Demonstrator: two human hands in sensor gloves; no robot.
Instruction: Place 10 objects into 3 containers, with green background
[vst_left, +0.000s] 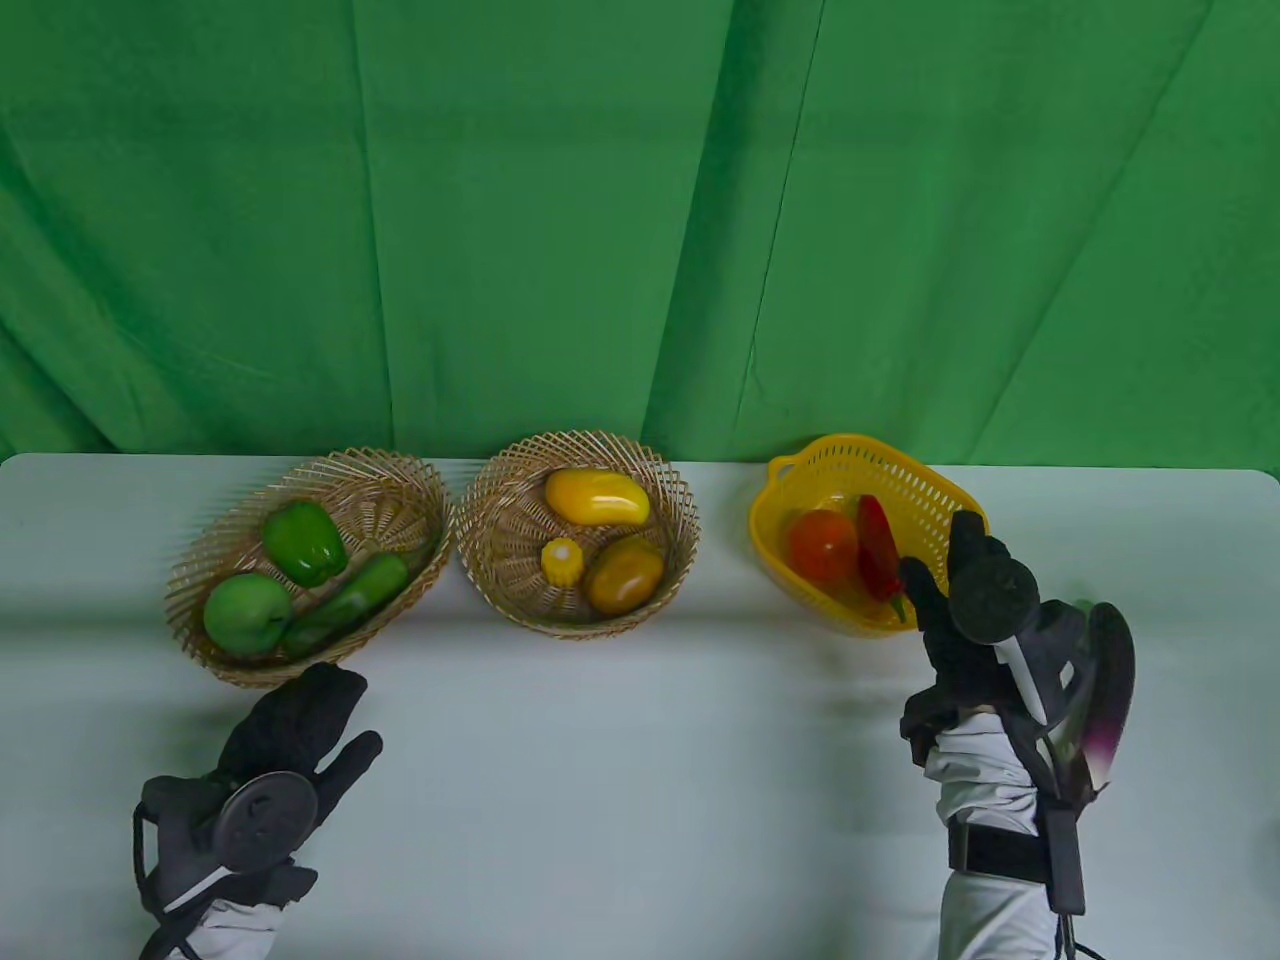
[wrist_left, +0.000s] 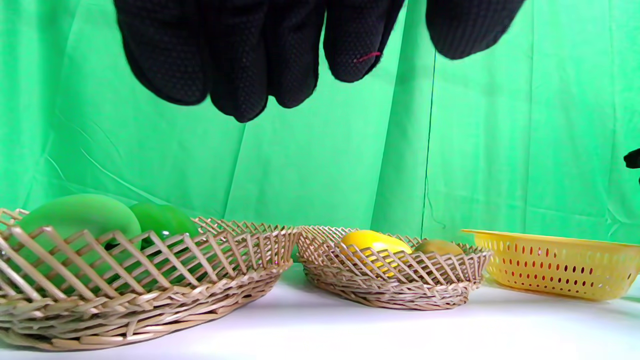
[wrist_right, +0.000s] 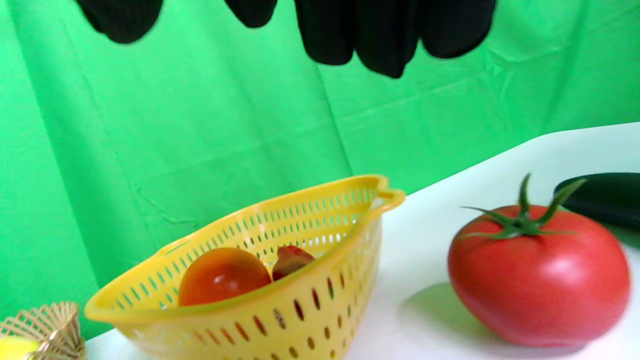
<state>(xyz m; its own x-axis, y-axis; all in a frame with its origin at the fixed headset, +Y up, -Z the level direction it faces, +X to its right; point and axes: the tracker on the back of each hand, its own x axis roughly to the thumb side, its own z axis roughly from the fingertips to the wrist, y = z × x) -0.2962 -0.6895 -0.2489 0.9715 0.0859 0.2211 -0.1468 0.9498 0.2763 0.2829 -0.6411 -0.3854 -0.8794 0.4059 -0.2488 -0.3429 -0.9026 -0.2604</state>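
The left wicker basket (vst_left: 400, 480) holds a green pepper (vst_left: 303, 541), a green apple (vst_left: 246, 614) and a long green vegetable (vst_left: 352, 597). The middle wicker basket (vst_left: 668, 480) holds a yellow mango (vst_left: 596, 497), a piece of corn (vst_left: 562, 561) and a brownish-yellow fruit (vst_left: 625, 575). The yellow plastic basket (vst_left: 935, 490) holds a tomato (vst_left: 822, 546) and a red chili (vst_left: 877, 548). My left hand (vst_left: 350, 710) is open and empty in front of the left basket. My right hand (vst_left: 945, 560) is open and empty at the yellow basket's near right edge. A loose tomato (wrist_right: 540, 280) stands on the table.
A purple eggplant (vst_left: 1112, 690) lies on the table just right of my right hand; it also shows in the right wrist view (wrist_right: 602, 197) behind the loose tomato. A green cloth (vst_left: 640, 220) hangs behind the white table (vst_left: 620, 780).
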